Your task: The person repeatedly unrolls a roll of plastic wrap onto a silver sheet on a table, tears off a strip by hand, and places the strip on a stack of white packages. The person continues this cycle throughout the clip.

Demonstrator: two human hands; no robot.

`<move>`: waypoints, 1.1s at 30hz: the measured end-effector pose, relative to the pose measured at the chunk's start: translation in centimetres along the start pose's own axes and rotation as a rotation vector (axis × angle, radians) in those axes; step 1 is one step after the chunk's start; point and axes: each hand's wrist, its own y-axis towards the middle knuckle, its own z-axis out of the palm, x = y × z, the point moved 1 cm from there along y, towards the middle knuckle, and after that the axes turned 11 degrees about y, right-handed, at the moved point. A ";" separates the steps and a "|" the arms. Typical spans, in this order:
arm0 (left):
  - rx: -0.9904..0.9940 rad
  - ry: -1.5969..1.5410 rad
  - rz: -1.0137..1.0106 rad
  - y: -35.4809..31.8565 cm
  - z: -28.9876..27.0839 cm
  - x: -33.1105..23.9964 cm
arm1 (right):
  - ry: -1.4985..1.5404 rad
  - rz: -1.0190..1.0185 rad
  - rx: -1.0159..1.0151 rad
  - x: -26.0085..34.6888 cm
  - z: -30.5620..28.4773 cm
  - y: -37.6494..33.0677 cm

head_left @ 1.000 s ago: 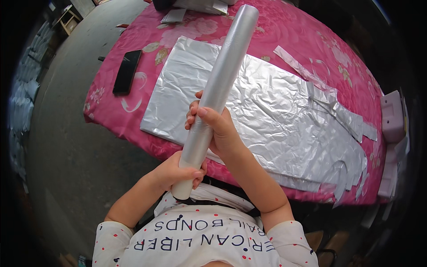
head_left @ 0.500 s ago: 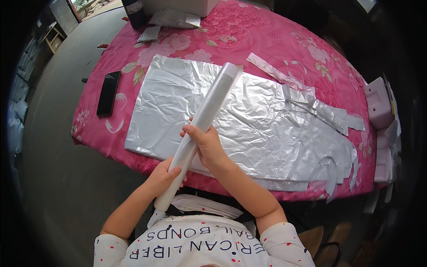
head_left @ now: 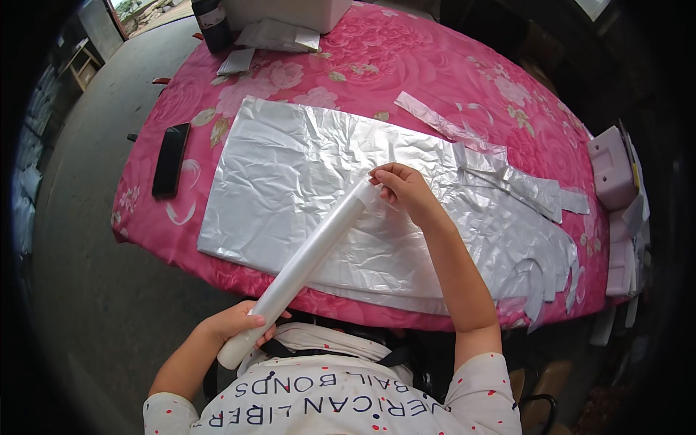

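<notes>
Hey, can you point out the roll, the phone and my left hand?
Roll (head_left: 299,272): head view, middle of its length.
Phone (head_left: 171,160): head view, centre of its dark face.
Left hand (head_left: 233,322): head view, back of the hand.

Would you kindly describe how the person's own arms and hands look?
The left hand and right hand are both ungloved, and no watch or bracelet shows. The forearms are uncovered below the short white sleeves, which are scattered with red spots.

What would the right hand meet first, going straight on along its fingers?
Probably the upper end of the whitish roll, just beyond the fingertips of the right hand; contact is hard to judge.
</notes>
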 end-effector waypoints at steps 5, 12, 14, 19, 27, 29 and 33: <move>0.009 0.006 0.002 0.0 -0.2 0.0 | -0.163 0.104 0.138 0.4 1.1 -0.6; -0.020 0.023 -0.003 -0.1 0.1 0.1 | -0.205 -0.003 0.080 0.0 0.9 -0.4; 0.007 0.019 -0.028 -0.7 0.0 -0.2 | -0.159 -0.054 -0.040 0.3 -1.5 0.6; 0.029 0.188 -0.169 -4.1 -3.9 2.6 | -0.307 -0.339 -0.442 2.9 -13.7 1.3; 0.049 0.809 -0.164 -5.6 -4.7 -4.8 | -0.359 -0.364 -0.420 4.0 -16.1 0.3; -0.097 1.223 0.035 -2.8 -2.9 -9.4 | -0.386 -0.356 -0.334 3.4 -13.8 0.9; -0.480 1.724 0.321 2.7 1.1 -14.0 | -0.363 -0.277 -0.133 2.7 -7.8 2.7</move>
